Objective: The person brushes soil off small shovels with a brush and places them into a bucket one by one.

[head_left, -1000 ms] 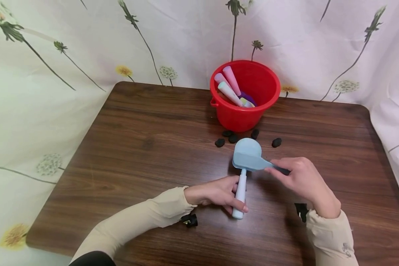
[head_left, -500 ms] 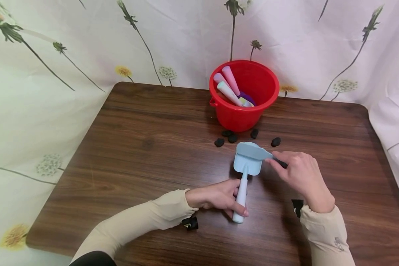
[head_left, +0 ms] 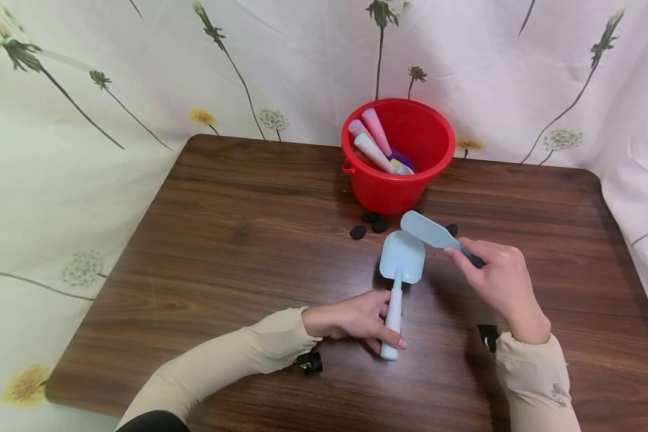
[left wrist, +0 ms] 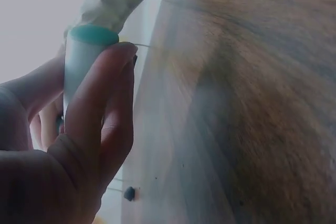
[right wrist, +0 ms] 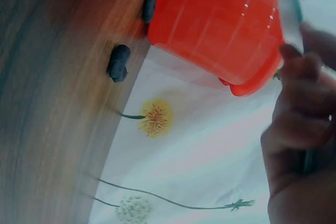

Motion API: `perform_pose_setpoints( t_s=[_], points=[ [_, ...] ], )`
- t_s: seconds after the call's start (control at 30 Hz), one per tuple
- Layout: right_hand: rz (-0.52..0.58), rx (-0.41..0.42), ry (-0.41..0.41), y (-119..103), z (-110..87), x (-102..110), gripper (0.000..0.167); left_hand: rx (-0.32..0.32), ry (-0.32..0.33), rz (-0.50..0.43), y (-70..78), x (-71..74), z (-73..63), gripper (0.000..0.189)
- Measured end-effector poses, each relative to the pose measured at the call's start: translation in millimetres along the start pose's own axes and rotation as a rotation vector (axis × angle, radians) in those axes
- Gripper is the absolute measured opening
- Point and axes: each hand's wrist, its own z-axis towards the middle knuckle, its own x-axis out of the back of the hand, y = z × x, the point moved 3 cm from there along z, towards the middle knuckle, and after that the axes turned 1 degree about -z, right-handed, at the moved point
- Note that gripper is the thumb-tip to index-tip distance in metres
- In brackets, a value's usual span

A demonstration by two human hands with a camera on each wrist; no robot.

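My left hand (head_left: pixel 364 321) grips the white handle of a light blue toy shovel (head_left: pixel 402 255), its scoop pointing toward the bucket. In the left wrist view the fingers and thumb wrap the handle (left wrist: pixel 79 66), whose end is teal. My right hand (head_left: pixel 499 276) pinches a light blue spatula-like tool (head_left: pixel 429 230) with a rounded blade and a darker handle. This blade slants just beyond the scoop's upper right edge, above the table. From the right wrist view, the right fingers (right wrist: pixel 296 129) curl round the tool, whose blurred blade (right wrist: pixel 289 9) overlaps the bucket.
A red bucket (head_left: pixel 389 195) stands at the table's back edge, with several pastel-handled tools (head_left: pixel 375 153) inside. Black stones (head_left: pixel 358 232) lie before it, and another black stone (head_left: pixel 451 230) is partly hidden behind the right-hand tool. A flower-print cloth (head_left: pixel 313 66) hangs behind the brown table (head_left: pixel 237 234).
The right-hand tool has moved from over the shovel's scoop, first up along it, then off to the upper right. My left hand and the shovel have come slightly nearer, keeping the same grip.
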Motion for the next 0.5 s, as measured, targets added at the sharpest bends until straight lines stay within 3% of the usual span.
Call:
perform_pose_setpoints(
  t_s=[0.13,0.3,0.5],
  points=[
    [0.074,0.015,-0.135,-4.3,-5.1,0.5,0.02,0.003,0.017,0.012,1.2,3.7,0.3,0.05],
    [0.095,-0.026,-0.315,-10.3,-8.1,-1.6,0.021,0.007,0.032,0.034,3.1,7.3,0.0,0.052],
    [0.04,-0.065,-0.337,-8.4,-6.3,0.1,0.022,-0.006,0.017,0.034,2.4,3.9,-1.8,0.051]
  ],
)
